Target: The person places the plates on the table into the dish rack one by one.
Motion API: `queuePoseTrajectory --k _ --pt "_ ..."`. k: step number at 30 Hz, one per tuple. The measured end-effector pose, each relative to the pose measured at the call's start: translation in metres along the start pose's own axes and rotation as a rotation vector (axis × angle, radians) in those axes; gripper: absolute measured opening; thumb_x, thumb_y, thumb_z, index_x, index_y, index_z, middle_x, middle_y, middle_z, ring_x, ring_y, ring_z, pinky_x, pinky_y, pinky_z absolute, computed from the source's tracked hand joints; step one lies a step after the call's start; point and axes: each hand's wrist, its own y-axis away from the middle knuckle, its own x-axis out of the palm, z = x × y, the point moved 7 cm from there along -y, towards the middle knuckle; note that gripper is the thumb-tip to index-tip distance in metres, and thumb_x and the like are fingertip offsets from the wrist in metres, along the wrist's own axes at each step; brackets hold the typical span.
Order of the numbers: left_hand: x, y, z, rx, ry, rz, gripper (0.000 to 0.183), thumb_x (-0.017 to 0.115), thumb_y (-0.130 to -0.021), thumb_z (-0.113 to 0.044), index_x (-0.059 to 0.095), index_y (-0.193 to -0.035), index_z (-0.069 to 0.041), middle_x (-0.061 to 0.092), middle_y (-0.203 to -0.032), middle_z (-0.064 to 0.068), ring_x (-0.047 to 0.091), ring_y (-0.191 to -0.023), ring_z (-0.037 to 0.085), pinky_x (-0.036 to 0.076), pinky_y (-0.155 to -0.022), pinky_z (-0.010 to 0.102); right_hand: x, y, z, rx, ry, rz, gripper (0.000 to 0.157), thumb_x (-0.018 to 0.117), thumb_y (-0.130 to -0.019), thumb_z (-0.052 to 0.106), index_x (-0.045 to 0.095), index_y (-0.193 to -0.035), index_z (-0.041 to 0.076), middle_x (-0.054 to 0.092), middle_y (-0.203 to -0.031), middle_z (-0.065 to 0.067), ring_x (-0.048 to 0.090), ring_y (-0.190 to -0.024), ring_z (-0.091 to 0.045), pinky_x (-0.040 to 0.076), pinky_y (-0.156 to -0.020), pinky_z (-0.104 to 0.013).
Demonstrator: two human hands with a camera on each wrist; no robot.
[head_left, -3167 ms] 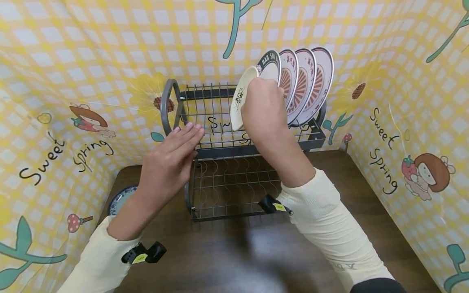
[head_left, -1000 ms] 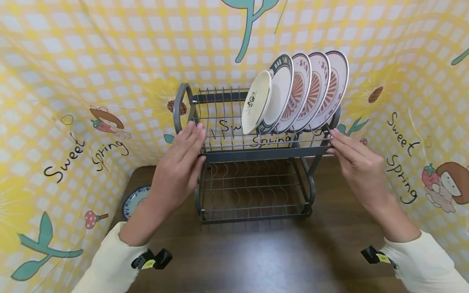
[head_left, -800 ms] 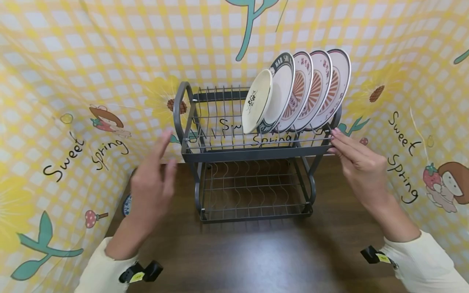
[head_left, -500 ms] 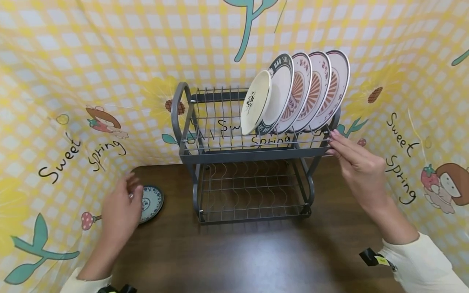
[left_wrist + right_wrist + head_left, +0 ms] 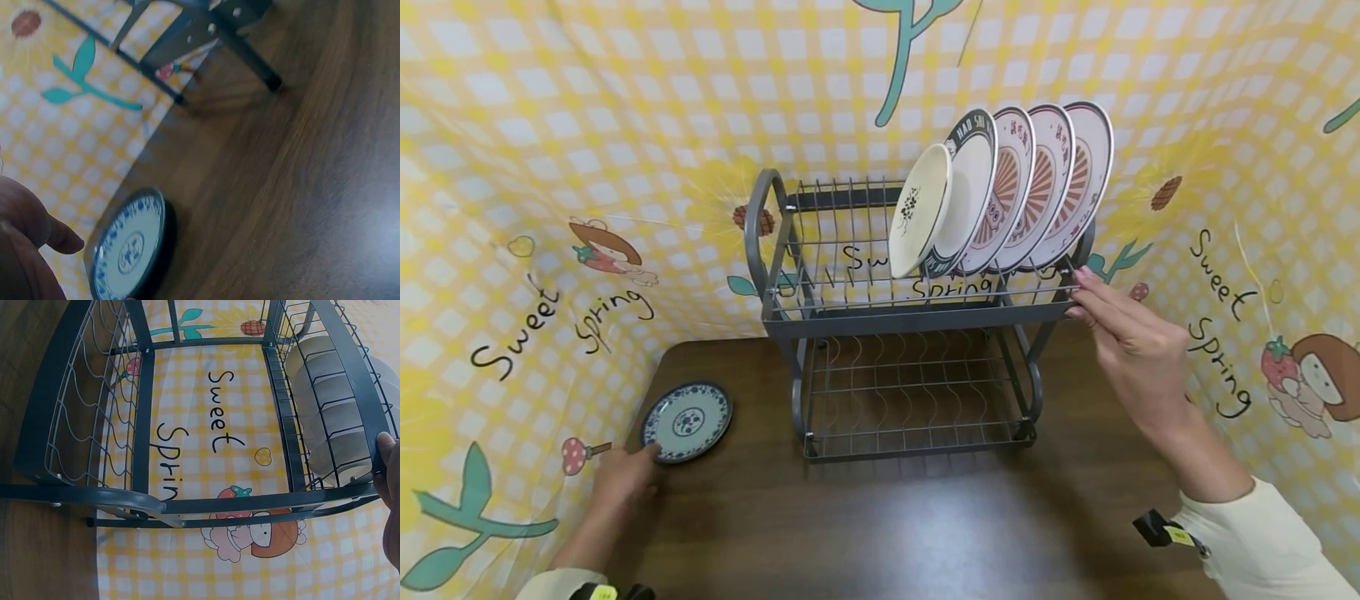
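My left hand is low at the left, fingertips right at the near rim of a blue-and-white plate lying flat on the table. In the left wrist view the thumb stands apart from that plate. My right hand pinches the front right corner of the grey two-tier dish rack, thumb below and fingers above the rail. Upright in the top tier's right half stand a cream dish, a dark-rimmed plate and three plates with red fan patterns.
The lower tier has wavy wire dividers. Yellow checked cloth walls in the back and both sides. The brown wooden table extends in front of the rack.
The right hand left the cream dish and took hold of the rack's right corner. The left hand let go of the rack's left corner and moved down and left to the blue-and-white plate.
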Motion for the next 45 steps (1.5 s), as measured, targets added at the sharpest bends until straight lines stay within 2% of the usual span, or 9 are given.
queuePoseTrajectory --k 5,13,18,23,28,33,37,42,45 --pt "0.01 -0.009 0.015 -0.123 0.239 0.031 0.079 0.046 -0.097 -0.028 0.005 -0.145 0.018 0.031 -0.125 0.033 0.049 -0.1 0.036 0.062 -0.07 0.038 0.001 0.0 0.002 -0.005 0.012 -0.008 0.029 0.082 -0.067 -0.004 0.077 -0.094 0.006 0.072 -0.107 -0.007 0.071 -0.099 -0.02 0.051 -0.09 -0.014" --pt "0.024 -0.015 0.018 -0.233 0.432 0.043 0.065 0.045 -0.1 -0.021 0.014 -0.148 0.011 0.039 -0.118 0.025 0.059 -0.082 0.025 0.062 -0.075 0.038 0.001 -0.002 0.003 0.0 0.004 -0.017 0.03 0.081 -0.066 -0.006 0.078 -0.094 0.005 0.073 -0.106 -0.007 0.071 -0.099 -0.02 0.051 -0.091 -0.015" --pt "0.03 -0.02 0.02 -0.295 0.56 0.038 0.061 0.038 -0.101 -0.016 0.01 -0.152 0.004 0.039 -0.118 0.024 0.06 -0.08 0.027 0.06 -0.08 0.043 0.001 -0.001 0.003 0.005 -0.005 -0.024 0.029 0.081 -0.066 -0.006 0.077 -0.094 0.004 0.072 -0.106 -0.008 0.071 -0.099 -0.02 0.052 -0.09 -0.015" --pt "0.032 -0.028 0.025 -0.301 0.609 -0.008 0.064 0.036 -0.1 -0.008 0.002 -0.152 0.003 0.04 -0.121 0.024 0.061 -0.075 0.025 0.061 -0.078 0.043 0.001 0.0 0.003 0.007 -0.012 -0.025 0.029 0.081 -0.067 -0.006 0.077 -0.094 0.004 0.072 -0.106 -0.009 0.07 -0.101 -0.019 0.052 -0.09 -0.016" --pt "0.028 -0.031 0.033 -0.324 0.649 -0.105 0.065 0.039 -0.095 0.002 0.01 -0.153 0.001 0.046 -0.113 0.016 0.062 -0.061 0.016 0.062 -0.07 0.039 0.002 0.0 0.004 0.009 -0.025 -0.028 0.029 0.081 -0.067 -0.007 0.077 -0.094 0.003 0.072 -0.106 -0.009 0.07 -0.101 -0.019 0.052 -0.09 -0.016" --pt "0.024 -0.033 0.034 -0.305 0.768 -0.12 0.063 0.034 -0.094 0.007 0.014 -0.153 -0.002 0.059 -0.086 -0.001 0.067 -0.063 0.013 0.061 -0.073 0.037 0.002 -0.003 0.009 0.008 -0.047 -0.036 0.03 0.08 -0.065 -0.01 0.077 -0.093 0.001 0.072 -0.104 -0.013 0.069 -0.103 -0.017 0.052 -0.09 -0.017" --pt "0.021 -0.033 0.036 -0.331 0.821 -0.141 0.056 0.026 -0.096 0.006 0.017 -0.151 -0.002 0.056 -0.06 -0.01 0.068 -0.06 0.015 0.061 -0.071 0.038 -0.001 -0.006 0.013 0.014 -0.057 -0.048 0.03 0.08 -0.065 -0.011 0.077 -0.093 0.0 0.072 -0.102 -0.016 0.069 -0.103 -0.015 0.053 -0.09 -0.017" --pt "0.018 -0.035 0.039 -0.349 0.826 -0.181 0.047 0.02 -0.101 -0.003 0.02 -0.148 0.0 0.055 -0.056 -0.009 0.068 -0.057 0.014 0.061 -0.068 0.038 -0.003 -0.008 0.013 0.018 -0.063 -0.055 0.03 0.08 -0.065 -0.012 0.077 -0.092 0.0 0.072 -0.101 -0.017 0.069 -0.102 -0.015 0.053 -0.09 -0.018" --pt "0.016 -0.034 0.04 -0.328 0.797 -0.197 0.045 0.032 -0.098 0.003 0.029 -0.142 0.002 0.057 -0.054 -0.007 0.068 -0.054 0.014 0.061 -0.065 0.035 -0.002 -0.006 0.011 0.019 -0.061 -0.05 0.03 0.08 -0.065 -0.011 0.077 -0.093 0.0 0.072 -0.102 -0.017 0.069 -0.102 -0.014 0.053 -0.09 -0.018"
